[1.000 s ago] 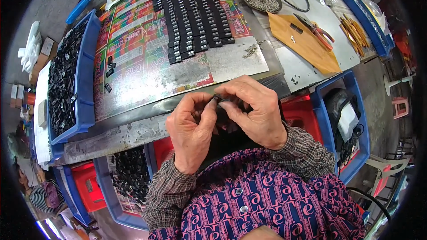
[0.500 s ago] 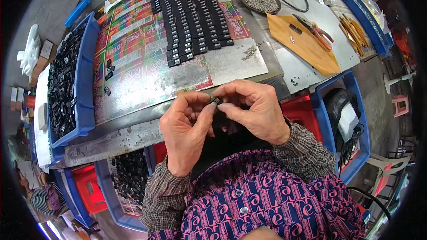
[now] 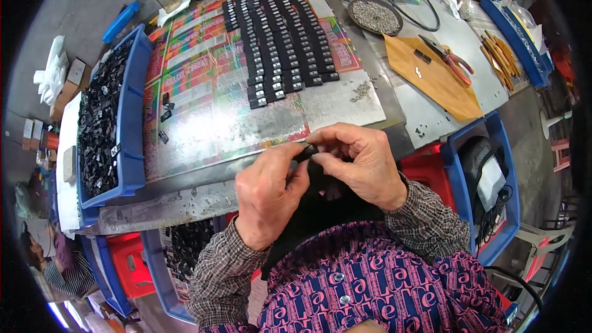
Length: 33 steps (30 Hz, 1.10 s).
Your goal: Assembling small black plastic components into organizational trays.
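Just off the table's near edge, my two hands meet around a small black piece [image 3: 306, 152], mostly covered by fingertips. My left hand [image 3: 271, 188] pinches it with the back of the hand turned up. From the other side, the thumb and fingers of my right hand [image 3: 361, 163] are closed on it. Beyond them, a printed board [image 3: 203, 129] carries rows of small black parts [image 3: 277, 43] with silvery bits on them. Several loose black parts [image 3: 165, 111] lie on the board's left side. Loose tiny metal bits [image 3: 361, 91] are scattered near its right edge.
At left stands a blue bin [image 3: 132, 123] heaped with black parts. A round dish [image 3: 375, 17] of small metal pieces sits at the back. Red-handled pliers [image 3: 453, 65] lie on brown paper [image 3: 425, 77]. Another blue bin [image 3: 512, 222] is at right. A person [image 3: 65, 265] is at far left.
My left hand has turned so its back faces up more, and more of the black piece shows. The whole view has shifted, so the table sits slightly lower and farther right.
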### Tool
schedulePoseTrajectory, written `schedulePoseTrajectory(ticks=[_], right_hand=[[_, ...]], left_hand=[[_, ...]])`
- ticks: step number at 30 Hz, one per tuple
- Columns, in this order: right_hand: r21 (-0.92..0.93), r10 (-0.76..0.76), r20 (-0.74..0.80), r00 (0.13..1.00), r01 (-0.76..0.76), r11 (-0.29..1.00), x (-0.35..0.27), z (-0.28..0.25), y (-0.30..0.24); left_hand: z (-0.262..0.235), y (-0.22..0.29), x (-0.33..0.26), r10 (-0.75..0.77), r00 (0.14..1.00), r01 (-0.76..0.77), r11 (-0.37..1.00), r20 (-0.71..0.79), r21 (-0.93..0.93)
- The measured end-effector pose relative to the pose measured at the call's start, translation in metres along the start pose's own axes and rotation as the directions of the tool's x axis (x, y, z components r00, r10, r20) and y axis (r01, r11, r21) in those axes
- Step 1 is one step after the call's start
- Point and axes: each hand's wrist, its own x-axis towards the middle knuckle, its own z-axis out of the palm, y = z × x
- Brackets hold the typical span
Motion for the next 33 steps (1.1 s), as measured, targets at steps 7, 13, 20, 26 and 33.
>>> schedulePoseTrajectory(ticks=[7, 13, 20, 26, 33], right_hand=[[-0.031, -0.052, -0.010, 0.999, 0.051, 0.998, 0.007, -0.003, 0.005], [-0.102, -0.111, 0.001, 0.994, 0.110, 0.989, 0.009, -0.005, 0.005], [-0.174, -0.165, 0.004, 0.986, 0.163, 0.971, 0.011, -0.005, 0.000], [-0.188, -0.218, 0.028, 0.976, 0.219, 0.957, 0.011, -0.006, 0.002], [-0.212, -0.241, 0.052, 0.969, 0.247, 0.946, 0.012, -0.007, 0.003]], left_hand=[[-0.023, -0.046, 0.033, -0.166, 0.985, 0.163, 0.985, 0.038, 0.059], [-0.033, -0.106, 0.080, -0.098, 0.994, 0.085, 0.972, 0.047, 0.218], [-0.022, -0.148, 0.113, -0.030, 0.998, 0.005, 0.917, 0.057, 0.399], [-0.018, -0.169, 0.142, -0.079, 0.995, 0.050, 0.923, 0.061, 0.380], [-0.002, -0.192, 0.174, -0.063, 0.998, 0.055, 0.917, 0.008, 0.395]])
